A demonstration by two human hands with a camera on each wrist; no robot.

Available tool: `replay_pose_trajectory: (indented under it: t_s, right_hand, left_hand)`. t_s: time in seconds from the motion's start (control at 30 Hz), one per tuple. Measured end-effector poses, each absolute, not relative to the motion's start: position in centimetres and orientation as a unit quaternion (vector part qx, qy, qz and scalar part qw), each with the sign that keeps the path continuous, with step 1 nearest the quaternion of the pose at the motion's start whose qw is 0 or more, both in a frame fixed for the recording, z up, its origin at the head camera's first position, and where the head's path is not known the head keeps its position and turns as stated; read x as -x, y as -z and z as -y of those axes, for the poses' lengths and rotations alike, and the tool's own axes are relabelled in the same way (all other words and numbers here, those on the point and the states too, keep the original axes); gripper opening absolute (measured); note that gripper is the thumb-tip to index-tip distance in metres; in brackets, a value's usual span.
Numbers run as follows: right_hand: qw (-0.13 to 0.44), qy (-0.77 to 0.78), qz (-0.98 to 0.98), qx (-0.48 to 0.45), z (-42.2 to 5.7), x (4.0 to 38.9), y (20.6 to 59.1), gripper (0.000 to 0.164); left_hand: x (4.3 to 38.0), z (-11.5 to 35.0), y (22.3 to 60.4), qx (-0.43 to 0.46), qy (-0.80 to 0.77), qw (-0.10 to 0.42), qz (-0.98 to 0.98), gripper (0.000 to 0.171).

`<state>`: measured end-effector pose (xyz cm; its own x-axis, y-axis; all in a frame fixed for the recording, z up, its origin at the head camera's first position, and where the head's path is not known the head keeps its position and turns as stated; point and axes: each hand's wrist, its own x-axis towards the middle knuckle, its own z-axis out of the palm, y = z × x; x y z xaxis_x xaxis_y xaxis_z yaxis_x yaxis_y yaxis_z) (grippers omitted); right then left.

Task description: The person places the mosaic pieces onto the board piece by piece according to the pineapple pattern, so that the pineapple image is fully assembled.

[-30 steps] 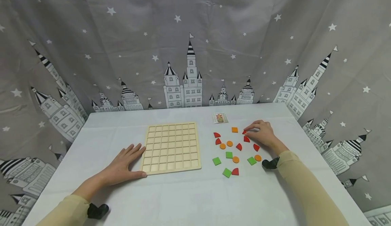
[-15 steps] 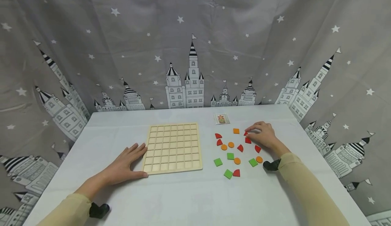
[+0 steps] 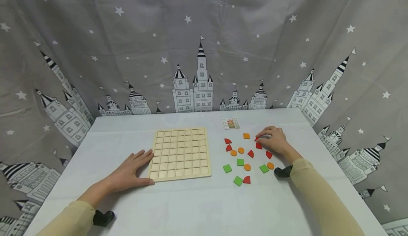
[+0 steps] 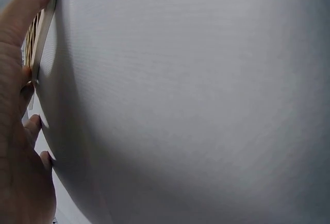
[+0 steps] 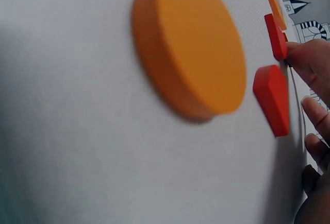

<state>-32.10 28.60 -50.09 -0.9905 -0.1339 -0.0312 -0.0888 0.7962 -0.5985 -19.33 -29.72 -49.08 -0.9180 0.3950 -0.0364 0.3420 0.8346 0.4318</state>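
1. A red piece is pinched at the fingertips of the right hand, at the far edge of the loose pieces on the table.
2. The board is steadied at its left edge by the flat, open left hand.
3. The pick-up step is judged in hand; next, a clean lift and carry to a board cell are called for.

White table: grid board, coloured pieces, card.

No readable text, label or number shows anywhere.
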Motion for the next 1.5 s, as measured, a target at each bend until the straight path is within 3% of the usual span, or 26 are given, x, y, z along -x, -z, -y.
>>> replay_pose_trajectory:
  t_s: [0.33,0.7,1.03,1.5]
  right_hand:
    - [0.042,0.357,-0.930,0.078,-25.1,32.3,47.9,0.030]
    - [0.024,0.375,-0.910,0.174,-12.9,33.0,45.3,0.017]
    - [0.029,0.362,-0.906,0.218,-3.8,33.5,46.7,0.015]
    - [0.019,0.315,-0.926,0.205,1.1,33.3,48.4,0.016]
  left_hand:
    - [19.2,29.8,48.9,-0.202,-0.213,0.048,-0.955,0.110]
    - [19.2,29.7,48.6,-0.195,-0.202,0.048,-0.959,0.113]
    - [19.2,29.7,48.8,-0.184,-0.208,0.057,-0.959,0.115]
    - [19.0,29.7,48.6,-0.187,-0.218,0.057,-0.956,0.113]
